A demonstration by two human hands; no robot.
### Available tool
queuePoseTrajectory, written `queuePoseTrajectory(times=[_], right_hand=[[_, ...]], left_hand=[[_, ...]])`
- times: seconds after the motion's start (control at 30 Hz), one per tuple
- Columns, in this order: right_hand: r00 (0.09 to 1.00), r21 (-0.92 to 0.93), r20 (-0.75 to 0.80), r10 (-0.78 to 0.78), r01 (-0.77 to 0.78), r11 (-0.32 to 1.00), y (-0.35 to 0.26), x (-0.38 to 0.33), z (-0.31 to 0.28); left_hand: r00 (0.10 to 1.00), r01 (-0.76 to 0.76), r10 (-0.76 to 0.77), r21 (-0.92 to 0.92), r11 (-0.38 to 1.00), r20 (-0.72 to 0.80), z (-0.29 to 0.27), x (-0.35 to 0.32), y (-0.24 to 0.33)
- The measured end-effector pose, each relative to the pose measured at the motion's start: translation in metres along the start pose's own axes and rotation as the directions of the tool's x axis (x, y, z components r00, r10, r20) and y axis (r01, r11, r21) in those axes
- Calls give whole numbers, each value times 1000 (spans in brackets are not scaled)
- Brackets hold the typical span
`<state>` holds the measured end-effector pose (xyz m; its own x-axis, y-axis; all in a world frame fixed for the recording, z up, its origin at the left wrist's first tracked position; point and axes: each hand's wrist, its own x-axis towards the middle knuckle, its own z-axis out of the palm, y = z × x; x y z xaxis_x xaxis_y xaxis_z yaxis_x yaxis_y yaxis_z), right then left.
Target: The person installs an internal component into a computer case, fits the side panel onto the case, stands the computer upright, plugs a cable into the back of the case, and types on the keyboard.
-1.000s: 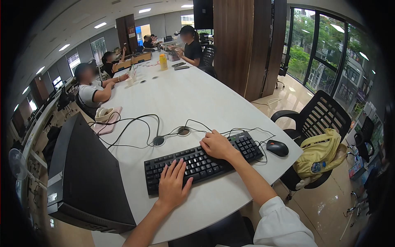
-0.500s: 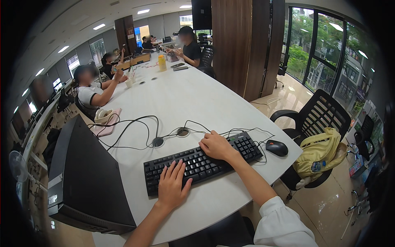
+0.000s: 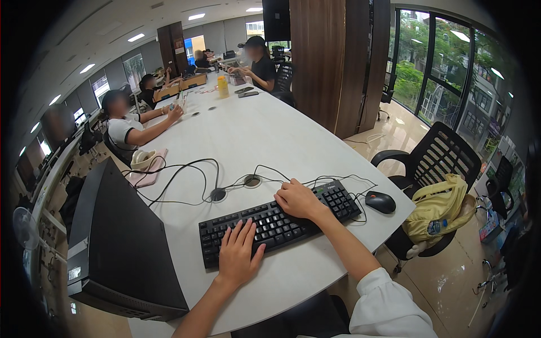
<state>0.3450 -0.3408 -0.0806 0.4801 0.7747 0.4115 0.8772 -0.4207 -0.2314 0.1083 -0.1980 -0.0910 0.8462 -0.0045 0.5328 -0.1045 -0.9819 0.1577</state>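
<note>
A black full-size keyboard (image 3: 282,225) lies at a slant on the white table in front of me. My left hand (image 3: 238,254) rests flat over its left part, fingers stretched and slightly apart. Across the keyboard's far edge, right of its middle, my right hand (image 3: 298,199) is closed, with bent fingers curled over that edge. Its fingertips are hidden. A black mouse (image 3: 380,202) sits just right of the keyboard, touched by neither hand.
A black computer case (image 3: 121,242) stands at the left edge. Black cables (image 3: 194,163) loop past a round table hole (image 3: 252,180). Beyond are a pink case (image 3: 149,176) and a yellow bottle (image 3: 222,87). A chair (image 3: 442,155) holds a yellow bag (image 3: 437,214). Several people sit farther off.
My hands keep their places on the keyboard. At the left of the table, a seated person in white has lowered a raised hand, bringing both hands together over the table.
</note>
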Motion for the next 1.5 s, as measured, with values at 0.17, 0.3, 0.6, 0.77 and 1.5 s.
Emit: queuePoseTrajectory(times=[0.17,0.3,0.6,0.77,1.5], right_hand=[[1000,0,-11,20,-20,1000,1,-1,-2],[999,-13,-37,33,-33,999,3,-5,-5],[1000,-51,-20,-18,17,999,4,-2,7],[998,-67,-55,-12,9,998,7,-5,7],[996,3,-88,-18,18,1000,13,-1,18]], left_hand=[[1000,-19,19,-10,1000,-2,1,2,-1],[1000,-22,22,-34,999,7,4,5,1],[998,1,0,-9,1000,65,8,1,1],[998,-10,9,5,1000,58,7,3,3],[990,-13,13,-1,1000,142,0,5,9]])
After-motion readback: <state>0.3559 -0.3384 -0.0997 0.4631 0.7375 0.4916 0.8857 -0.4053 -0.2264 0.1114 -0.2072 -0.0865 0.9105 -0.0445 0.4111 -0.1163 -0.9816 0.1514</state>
